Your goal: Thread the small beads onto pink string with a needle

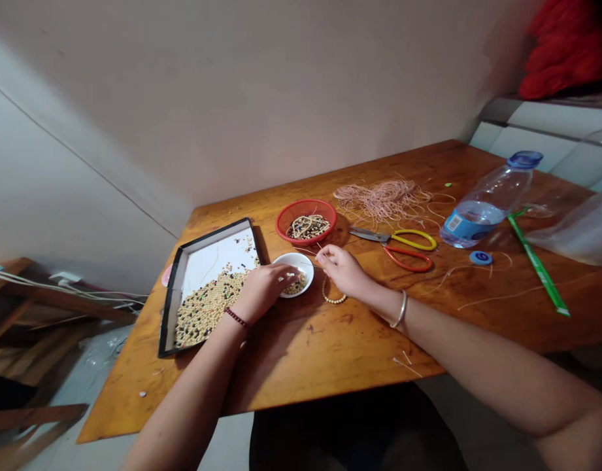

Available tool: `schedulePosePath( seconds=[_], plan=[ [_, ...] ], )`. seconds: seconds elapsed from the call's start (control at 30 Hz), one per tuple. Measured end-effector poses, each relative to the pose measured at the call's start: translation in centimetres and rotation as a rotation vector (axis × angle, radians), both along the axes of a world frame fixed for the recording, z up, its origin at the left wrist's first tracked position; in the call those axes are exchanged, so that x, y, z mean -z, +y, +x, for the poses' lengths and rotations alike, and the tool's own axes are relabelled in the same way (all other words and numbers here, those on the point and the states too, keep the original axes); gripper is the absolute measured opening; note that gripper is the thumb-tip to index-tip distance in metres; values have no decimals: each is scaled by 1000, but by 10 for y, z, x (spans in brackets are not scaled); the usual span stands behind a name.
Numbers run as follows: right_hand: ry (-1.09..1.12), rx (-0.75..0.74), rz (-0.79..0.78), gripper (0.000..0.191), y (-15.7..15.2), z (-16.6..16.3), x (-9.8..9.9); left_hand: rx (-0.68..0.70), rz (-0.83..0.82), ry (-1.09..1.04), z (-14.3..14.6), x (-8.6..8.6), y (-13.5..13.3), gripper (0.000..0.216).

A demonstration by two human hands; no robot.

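Note:
My left hand reaches over the rim of a small white bowl. Its fingers are bent together at the loose beads inside; whatever lies between the fingertips is too small to make out. To its right, my right hand pinches a thin cord, whose end sticks up past the fingers. Below that hand a loop of pale strung beads lies on the table and seems to belong to the same cord. A black-edged tray of cream and dark beads sits left of the bowl.
Behind the bowl stands a red basket with beaded strings. Scissors lie open-bladed near a heap of pink cord. Farther right are a water bottle, its blue cap and a green strip on the wooden table.

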State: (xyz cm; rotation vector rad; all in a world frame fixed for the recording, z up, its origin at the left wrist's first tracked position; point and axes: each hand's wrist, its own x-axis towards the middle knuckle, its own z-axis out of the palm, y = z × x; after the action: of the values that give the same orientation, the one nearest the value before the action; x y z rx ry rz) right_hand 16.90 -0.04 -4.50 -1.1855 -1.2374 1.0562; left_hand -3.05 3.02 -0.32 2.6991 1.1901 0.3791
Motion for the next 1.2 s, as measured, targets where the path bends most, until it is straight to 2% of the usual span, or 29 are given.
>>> schedulePosePath(
  seconds=[0.13, 0.33, 0.57, 0.83, 1.2],
  plan=[
    [-131, 50, 53, 20, -4, 0, -1, -34, -49, -187, -1, 5, -3, 22],
    [-229, -11, 118, 19, -14, -2, -8, -73, -154, -405, 2, 8, -3, 24],
    [-173, -47, 154, 21, -15, 0, -14, -100, -120, -579, 2, 8, -6, 22],
    [-93, -110, 162, 24, -20, -3, -20, -62, -18, -608, 0, 8, -8, 25],
    [-88, -123, 161, 25, -21, -5, -15, -5, 38, -618, 0, 11, -6, 20]
  ],
)
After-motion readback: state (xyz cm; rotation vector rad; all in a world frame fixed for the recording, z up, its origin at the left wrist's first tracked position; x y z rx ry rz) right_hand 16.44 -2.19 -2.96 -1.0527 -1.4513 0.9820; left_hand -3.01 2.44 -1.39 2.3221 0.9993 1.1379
